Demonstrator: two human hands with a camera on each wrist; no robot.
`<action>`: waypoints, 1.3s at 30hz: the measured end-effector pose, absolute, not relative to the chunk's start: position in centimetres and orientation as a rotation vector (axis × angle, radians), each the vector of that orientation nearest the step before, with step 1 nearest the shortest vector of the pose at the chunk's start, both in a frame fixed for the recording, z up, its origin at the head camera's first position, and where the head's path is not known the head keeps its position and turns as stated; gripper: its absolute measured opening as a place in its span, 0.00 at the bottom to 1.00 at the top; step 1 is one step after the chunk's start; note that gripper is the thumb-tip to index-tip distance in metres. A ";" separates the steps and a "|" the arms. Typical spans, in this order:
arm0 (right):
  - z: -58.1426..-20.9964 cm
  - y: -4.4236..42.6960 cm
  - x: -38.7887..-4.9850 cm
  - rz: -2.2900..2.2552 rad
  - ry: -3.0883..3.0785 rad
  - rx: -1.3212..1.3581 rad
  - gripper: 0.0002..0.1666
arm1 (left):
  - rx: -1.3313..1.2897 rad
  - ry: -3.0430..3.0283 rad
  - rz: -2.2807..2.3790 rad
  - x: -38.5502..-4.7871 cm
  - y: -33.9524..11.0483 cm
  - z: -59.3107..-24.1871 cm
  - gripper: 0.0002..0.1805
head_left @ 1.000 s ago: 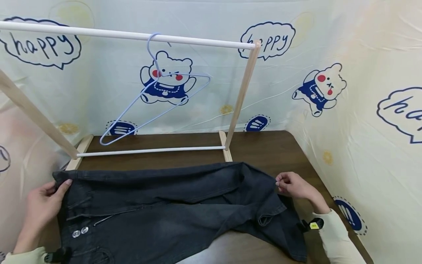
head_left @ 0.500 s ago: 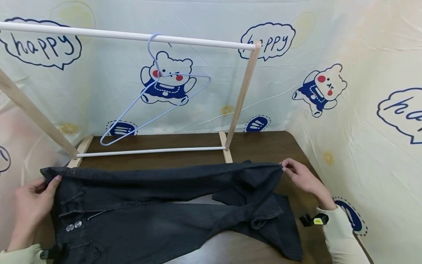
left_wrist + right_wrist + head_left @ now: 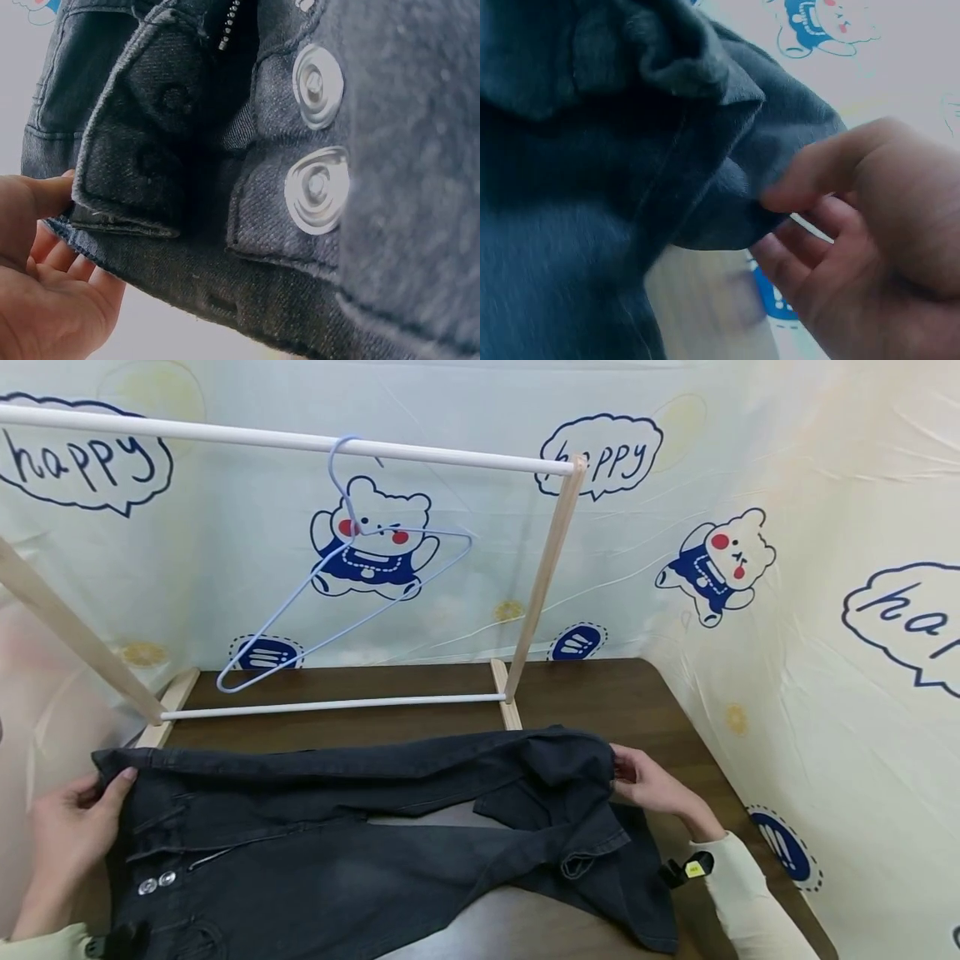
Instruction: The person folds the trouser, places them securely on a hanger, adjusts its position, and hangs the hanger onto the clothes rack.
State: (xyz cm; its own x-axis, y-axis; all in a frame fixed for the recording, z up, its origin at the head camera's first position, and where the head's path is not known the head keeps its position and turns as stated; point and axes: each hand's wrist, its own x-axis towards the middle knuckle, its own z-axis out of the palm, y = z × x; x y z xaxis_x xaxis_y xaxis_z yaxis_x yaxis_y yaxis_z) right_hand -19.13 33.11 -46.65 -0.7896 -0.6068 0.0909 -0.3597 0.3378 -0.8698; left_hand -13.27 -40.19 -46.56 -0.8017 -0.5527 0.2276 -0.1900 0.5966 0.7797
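Dark trousers [image 3: 337, 860] lie sideways across the table, waistband at the left with two metal buttons [image 3: 157, 882]. My left hand [image 3: 75, 839] pinches the upper corner of the waistband; in the left wrist view the thumb of the left hand [image 3: 60, 277] lies on the cloth near the open fly, fingers behind. My right hand [image 3: 660, 789] holds the far edge of a trouser leg at the right. Seen from the right wrist, the thumb and fingers of the right hand [image 3: 870, 225] are closed about the leg's edge [image 3: 757, 217]. The other leg lies lower, its end folded.
Behind the trousers stands a rack with a white top bar [image 3: 450, 454], a wooden post [image 3: 546, 581] and a lower bar [image 3: 337, 704]. A light-blue hanger [image 3: 300, 589] hangs from the top bar. A printed curtain [image 3: 810, 693] borders the brown table [image 3: 600, 693] behind and at the right.
My right hand took the leg's edge, drew it out to the right, then came back left and a little down. The left hand has moved slightly left with the waistband.
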 end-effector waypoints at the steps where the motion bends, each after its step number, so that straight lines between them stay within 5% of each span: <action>1: -46.8 33.3 -19.2 -1.387 2.378 -0.896 0.21 | 0.591 -2.375 -1.080 -13.3 -40.3 -46.6 0.19; 10: -45.1 34.4 -18.6 -1.131 2.361 -0.814 0.13 | 0.644 -2.404 -1.022 -13.0 -41.1 -46.5 0.20; 13: -43.8 35.1 -18.2 -1.109 2.398 -0.779 0.03 | 0.667 -2.415 -1.028 -12.9 -41.8 -46.6 0.19; 18: -41.4 36.5 -17.6 -1.104 2.609 -0.785 0.25 | 0.710 -2.361 -1.160 -12.9 -42.8 -47.0 0.14; 22: -40.1 37.5 -17.5 -1.116 2.839 -0.753 0.26 | 0.713 -2.306 -1.247 -13.0 -43.2 -46.9 0.18; 34: -41.9 37.8 -18.4 -1.016 2.815 -0.607 0.06 | 0.767 -2.528 -0.963 -12.8 -43.4 -47.1 0.22; 39: -42.8 39.4 -18.0 -0.877 2.664 -0.494 0.29 | 0.734 -2.578 -0.937 -12.6 -44.0 -47.7 0.22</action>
State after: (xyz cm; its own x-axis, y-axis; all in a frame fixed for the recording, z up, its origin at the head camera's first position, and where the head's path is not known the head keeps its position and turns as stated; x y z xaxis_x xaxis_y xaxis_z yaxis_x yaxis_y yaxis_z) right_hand -18.04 39.45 -42.83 -0.8981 -0.4071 -0.1665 -0.2286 0.7554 -0.6140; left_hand -12.56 -43.96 -47.71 -0.8239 -0.5572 0.1034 -0.3607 0.6563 0.6627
